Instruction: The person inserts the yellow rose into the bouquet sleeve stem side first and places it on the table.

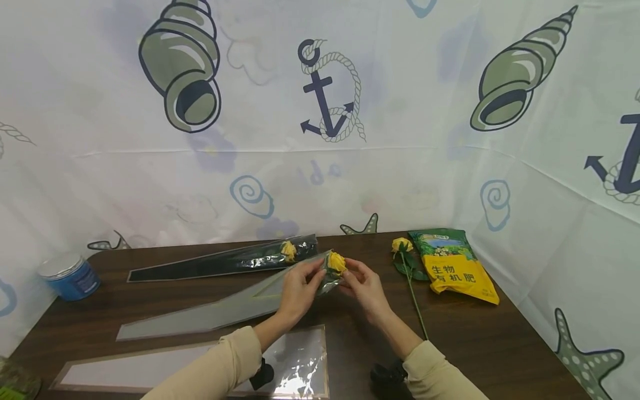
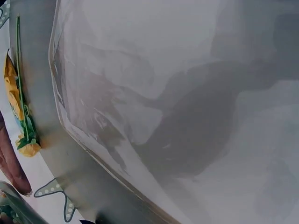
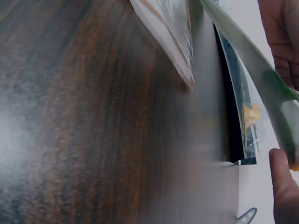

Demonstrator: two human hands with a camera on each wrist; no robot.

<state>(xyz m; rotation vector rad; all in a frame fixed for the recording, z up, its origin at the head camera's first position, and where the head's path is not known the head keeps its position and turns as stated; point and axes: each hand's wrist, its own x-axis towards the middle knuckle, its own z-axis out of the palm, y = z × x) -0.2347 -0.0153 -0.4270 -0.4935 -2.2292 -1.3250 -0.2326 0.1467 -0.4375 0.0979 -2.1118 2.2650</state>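
Where the brown table (image 1: 460, 328) ends, printed cloth (image 1: 400, 139) backs the held wrapper (image 1: 215, 313).

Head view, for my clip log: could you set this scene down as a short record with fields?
left hand: pinches the grey sleeve near its wide end
right hand: fingers at that same end; exact grip unclear
held rose: yellow bloom at the grey sleeve's wide end, between the hands
black sleeve: lies behind the grey one, another yellow rose in it
white sleeve: flat, nearest the person
loose rose: unwrapped, left of the bag
jar: blue, far left
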